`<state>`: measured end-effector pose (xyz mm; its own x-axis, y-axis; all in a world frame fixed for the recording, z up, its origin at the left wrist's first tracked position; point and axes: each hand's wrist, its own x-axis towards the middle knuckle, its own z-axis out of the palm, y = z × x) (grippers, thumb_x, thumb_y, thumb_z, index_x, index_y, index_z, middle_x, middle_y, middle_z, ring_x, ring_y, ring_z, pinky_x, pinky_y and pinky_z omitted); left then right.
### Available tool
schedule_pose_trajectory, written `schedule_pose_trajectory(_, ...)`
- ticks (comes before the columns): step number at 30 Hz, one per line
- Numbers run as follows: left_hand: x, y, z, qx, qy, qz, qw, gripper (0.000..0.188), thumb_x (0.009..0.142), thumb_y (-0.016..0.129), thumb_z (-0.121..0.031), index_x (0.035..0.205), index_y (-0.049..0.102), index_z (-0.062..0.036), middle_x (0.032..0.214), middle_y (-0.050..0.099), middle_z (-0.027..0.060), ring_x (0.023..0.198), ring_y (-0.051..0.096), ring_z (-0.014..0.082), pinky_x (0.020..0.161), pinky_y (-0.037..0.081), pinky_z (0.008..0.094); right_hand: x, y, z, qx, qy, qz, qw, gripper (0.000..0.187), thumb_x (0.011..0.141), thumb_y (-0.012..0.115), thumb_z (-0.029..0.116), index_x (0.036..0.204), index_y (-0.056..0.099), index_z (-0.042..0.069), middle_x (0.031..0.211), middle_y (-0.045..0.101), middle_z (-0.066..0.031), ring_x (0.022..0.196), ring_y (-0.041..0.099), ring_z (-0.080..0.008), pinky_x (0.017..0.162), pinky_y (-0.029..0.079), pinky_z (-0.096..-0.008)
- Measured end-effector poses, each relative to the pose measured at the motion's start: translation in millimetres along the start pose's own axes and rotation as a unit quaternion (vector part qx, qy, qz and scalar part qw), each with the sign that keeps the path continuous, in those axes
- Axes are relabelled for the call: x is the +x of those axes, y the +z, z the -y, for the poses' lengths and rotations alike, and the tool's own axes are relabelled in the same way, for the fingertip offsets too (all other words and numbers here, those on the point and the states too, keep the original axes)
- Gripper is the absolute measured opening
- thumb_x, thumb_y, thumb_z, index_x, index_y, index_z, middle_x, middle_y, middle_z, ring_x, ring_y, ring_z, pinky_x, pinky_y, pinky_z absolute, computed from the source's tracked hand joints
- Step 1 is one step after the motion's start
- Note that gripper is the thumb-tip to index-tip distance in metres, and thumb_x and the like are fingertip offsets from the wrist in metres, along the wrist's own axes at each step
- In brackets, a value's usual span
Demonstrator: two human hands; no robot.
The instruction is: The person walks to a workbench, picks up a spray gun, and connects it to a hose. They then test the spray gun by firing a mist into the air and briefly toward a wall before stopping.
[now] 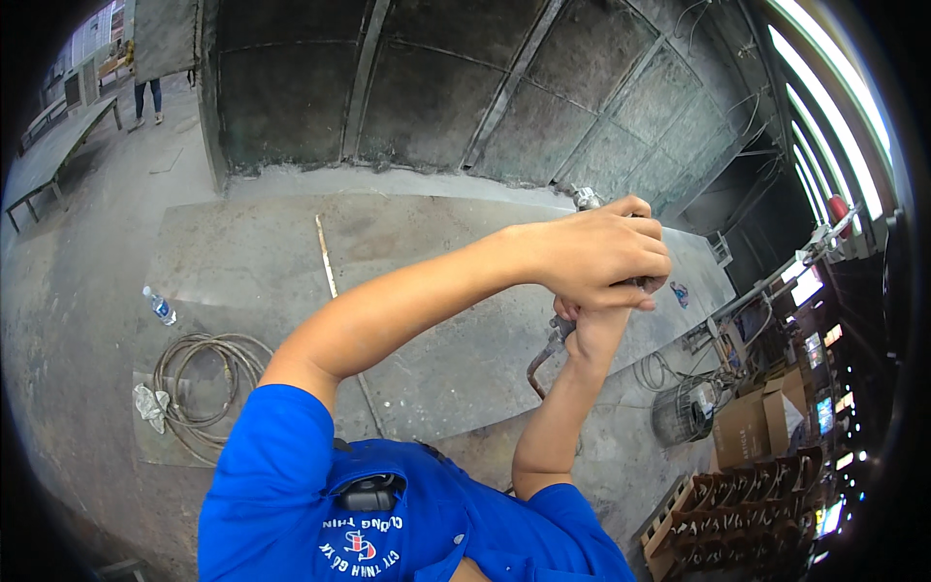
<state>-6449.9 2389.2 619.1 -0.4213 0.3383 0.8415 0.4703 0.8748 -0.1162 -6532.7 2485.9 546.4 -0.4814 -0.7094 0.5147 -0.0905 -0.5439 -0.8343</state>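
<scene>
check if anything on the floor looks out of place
A crumpled pale scrap lies by the coiled hose on the left; it looks odd because it resembles stray litter.

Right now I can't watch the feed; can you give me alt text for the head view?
A left hand curls around a mostly hidden metal tool, with the right hand partly covered beneath it. A coiled hose and plastic bottle lie at left, cardboard boxes at right.
</scene>
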Motion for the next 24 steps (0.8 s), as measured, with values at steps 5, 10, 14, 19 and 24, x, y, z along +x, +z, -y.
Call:
schedule_pose_trajectory(5,-2.8,15.6,6.4,0.051,0.034,-0.055,0.997,0.017,0.092,0.072,-0.028,0.091,0.074,-0.0118,0.093,0.068,0.0015,0.108,0.062,0.0222,0.111,0.035,0.0449,-0.3,-22.0,-17.3,-0.041,0.043,-0.087,0.994,0.018,0.098,0.058,0.008,0.113,0.051,0.011,0.078,0.052,0.0,0.058,0.051,-0.0105,0.048,0.037,-0.0258)
schedule_pose_trajectory(10,-16.6,21.8,10.4,0.083,0.041,-0.049,0.995,0.011,0.088,0.074,-0.03,0.085,0.075,-0.0194,0.09,0.072,-0.0053,0.103,0.063,0.0209,0.113,0.028,0.0508,1.7,-28.2,-36.8,-0.071,0.033,-0.067,0.995,0.013,0.097,0.057,0.008,0.108,0.052,0.012,0.077,0.051,0.0,0.062,0.05,-0.0096,0.051,0.038,-0.0244)
schedule_pose_trajectory(14,-30.0,28.9,13.9,0.105,0.018,-0.072,0.992,0.018,0.087,0.076,-0.035,0.085,0.073,-0.017,0.089,0.07,-0.0052,0.1,0.063,0.0217,0.113,0.028,0.0519,5.4,-15.0,-46.3,-0.082,0.028,-0.055,0.995,0.012,0.1,0.055,0.012,0.111,0.052,0.012,0.077,0.052,-0.0001,0.06,0.049,-0.0087,0.05,0.036,-0.0235)
schedule_pose_trajectory(19,-46.3,29.5,18.4,0.195,-0.021,-0.031,0.98,0.02,0.085,0.076,-0.034,0.084,0.074,-0.0137,0.087,0.069,-0.0036,0.1,0.062,0.0223,0.113,0.028,0.0521,0.1,10.7,-53.1,-0.052,0.049,-0.015,0.997,0.012,0.103,0.052,0.016,0.115,0.051,0.012,0.078,0.053,-0.0003,0.058,0.048,-0.0077,0.049,0.035,-0.0225)
schedule_pose_trajectory(24,-77.7,5.6,11.9,0.193,-0.055,-0.063,0.978,0.022,0.091,0.071,-0.033,0.079,0.077,-0.0149,0.092,0.072,-0.0047,0.103,0.059,0.0211,0.11,0.028,0.0487,-8.5,39.3,-55.7,-0.025,0.069,0.017,0.997,0.014,0.107,0.049,0.02,0.119,0.05,0.012,0.079,0.053,-0.0005,0.056,0.047,-0.0067,0.048,0.033,-0.0214)
